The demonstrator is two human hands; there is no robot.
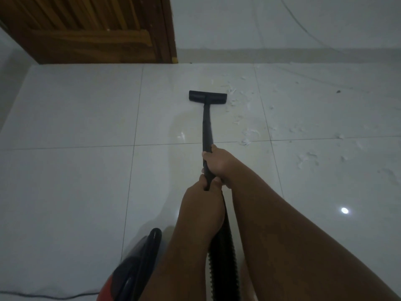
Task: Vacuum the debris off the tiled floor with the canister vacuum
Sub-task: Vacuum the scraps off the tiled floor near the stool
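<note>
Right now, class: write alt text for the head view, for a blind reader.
The right hand and, behind it, the left hand grip a vacuum wand; its floor head rests on the tiled floor beside scattered white debris. A wooden door stands beyond.

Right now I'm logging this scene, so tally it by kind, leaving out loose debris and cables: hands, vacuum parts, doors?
Hands: 2, left hand and right hand
Vacuum parts: 4, flat black floor nozzle, straight black wand, ribbed black hose, red-and-black canister
Doors: 1, brown slatted wooden door
Total: 7
</note>
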